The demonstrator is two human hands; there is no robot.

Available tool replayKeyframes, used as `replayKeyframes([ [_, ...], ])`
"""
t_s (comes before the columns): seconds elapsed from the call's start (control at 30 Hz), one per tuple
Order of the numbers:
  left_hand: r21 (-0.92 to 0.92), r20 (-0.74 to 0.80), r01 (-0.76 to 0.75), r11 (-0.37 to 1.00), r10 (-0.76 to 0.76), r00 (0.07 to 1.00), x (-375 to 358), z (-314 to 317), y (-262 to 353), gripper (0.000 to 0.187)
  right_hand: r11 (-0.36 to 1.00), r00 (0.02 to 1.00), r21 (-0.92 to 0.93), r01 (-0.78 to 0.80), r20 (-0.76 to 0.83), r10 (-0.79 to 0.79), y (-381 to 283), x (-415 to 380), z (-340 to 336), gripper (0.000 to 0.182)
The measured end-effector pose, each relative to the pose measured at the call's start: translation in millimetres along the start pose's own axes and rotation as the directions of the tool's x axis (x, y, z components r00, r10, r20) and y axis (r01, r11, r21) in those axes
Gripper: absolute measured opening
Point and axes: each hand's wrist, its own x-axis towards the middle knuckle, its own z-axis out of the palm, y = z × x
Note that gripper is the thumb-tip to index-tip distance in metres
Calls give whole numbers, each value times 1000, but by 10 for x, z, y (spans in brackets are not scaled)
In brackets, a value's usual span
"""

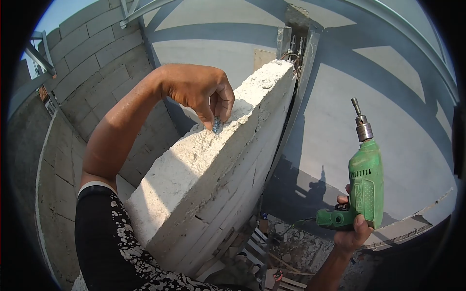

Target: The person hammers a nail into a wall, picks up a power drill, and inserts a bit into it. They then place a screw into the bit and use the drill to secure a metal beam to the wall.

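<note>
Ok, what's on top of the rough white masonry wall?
Small silvery screw-like metal pieces, pinched by the bare left hand, which partly covers them, hiding their exact number.

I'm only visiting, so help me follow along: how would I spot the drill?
Find the large smooth grey wall at right. In front of it, the right hand holds a green, pistol-shaped drill. Its green casing stands out against the grey.

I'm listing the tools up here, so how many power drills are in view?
1: the green drill, held upright in the right hand, bit upward, to the right of the rough-topped wall. Others may be hidden in the clutter below.
</note>
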Motion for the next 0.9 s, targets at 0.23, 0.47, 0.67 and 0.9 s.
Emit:
replayKeyframes([
  [0.23, 41, 31, -10, 999, 9, 999, 65, 44, -86, 38, 998, 997, 13, -62, 53, 61, -27, -81, -28, 82],
  [0.47, 22, 64, 47, 999, -49, 997, 49, 10, -7, 37, 998, 995, 3, -66, 69, 65, -48, -76, 30, 82],
  [0.67, -132, -112, -85, 988, 71, 991, -28, -133, -117, 26, 989, 987, 78, -123, 119, 113, 38, -112, -2, 79],
  [0.9, -533, -377, -352, 769, 157, 913, 137, 5, -65, 19, 942, 978, 270, -201, 115, 175, 0, -113, 329, 93],
])
